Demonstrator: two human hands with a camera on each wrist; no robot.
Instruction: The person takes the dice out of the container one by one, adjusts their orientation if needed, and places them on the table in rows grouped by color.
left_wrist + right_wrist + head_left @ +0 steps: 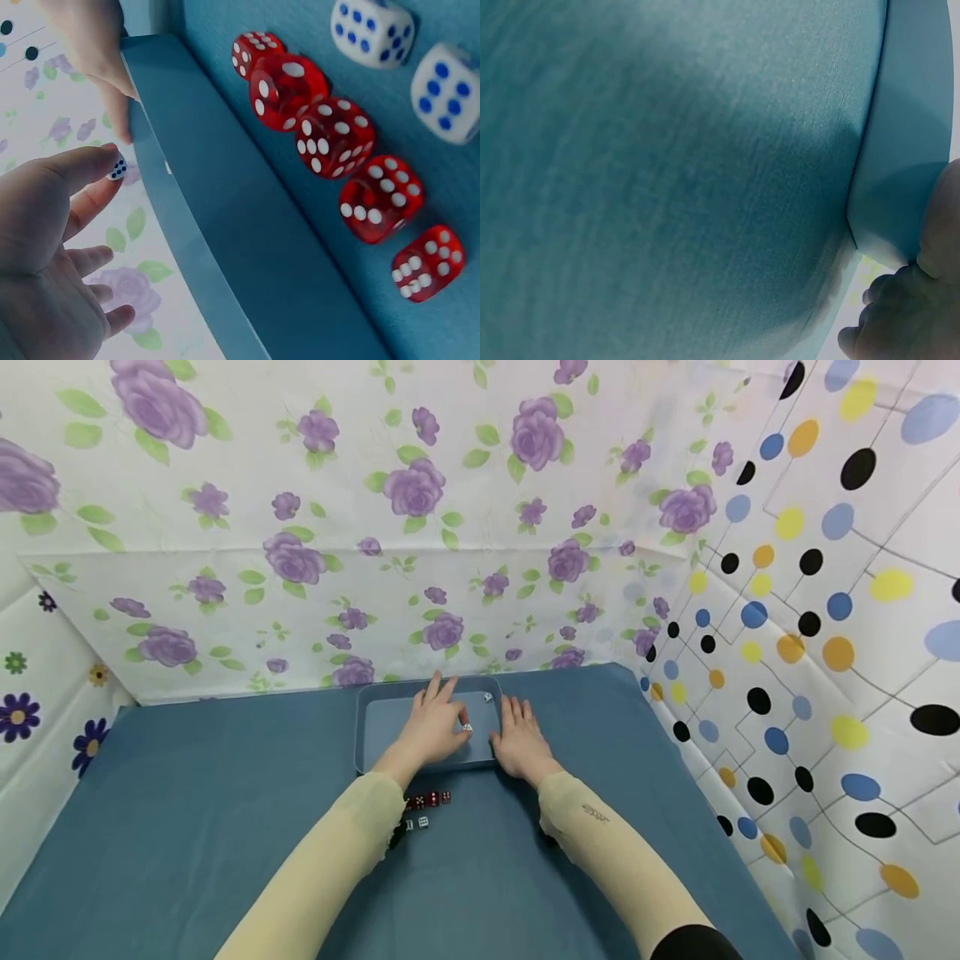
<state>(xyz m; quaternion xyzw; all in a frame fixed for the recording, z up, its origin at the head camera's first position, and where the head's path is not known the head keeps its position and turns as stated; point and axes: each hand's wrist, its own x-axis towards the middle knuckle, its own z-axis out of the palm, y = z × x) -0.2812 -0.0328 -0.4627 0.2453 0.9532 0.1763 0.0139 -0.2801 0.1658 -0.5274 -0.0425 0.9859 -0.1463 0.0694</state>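
Observation:
Over the blue-grey tray [362, 727] my left hand [433, 727] pinches a white die [467, 727] with blue pips between thumb and index finger. In the left wrist view the same die [117, 166] shows at the fingertips, and the other fingers of the left hand [52, 247] are spread apart. My right hand [522, 742] lies along the tray's right side with its fingers extended; the right wrist view shows this hand [915, 307] against the tray wall [900, 112]. Another white die [488, 697] sits in the tray's far right corner.
Several red dice [432, 798] form a row on the blue cloth [225, 827] in front of the tray. White dice [423, 822] lie nearer, partly hidden by the left sleeve [330, 860]. A flowered sheet [465, 585] hangs behind, a dotted one [817, 735] at right.

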